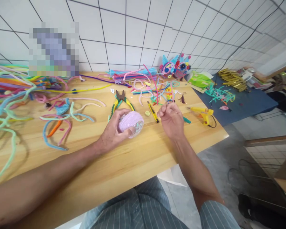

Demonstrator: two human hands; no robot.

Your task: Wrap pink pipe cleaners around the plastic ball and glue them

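From where I stand, the light looks even and fairly bright, washing pale over the white-tiled wall with dark grout lines point(114, 25) and laying a mild sheen on the light wooden tabletop point(133, 162), though I can't make out its source. Soft shadow browns the wood beneath the bare left forearm point(50, 173), and the smooth grey floor point(209, 156) sits duller. The tile lines skew and stretch toward the edges, the far right turns soft, and a blocky pixelated patch point(53, 49) hides detail at upper left.

Wrapped lilac ball point(131, 124), one, in left hand point(116, 131).
Right hand point(172, 121): raised, fingers curled, contents unclear; yellow glue gun point(203, 114) nearby.
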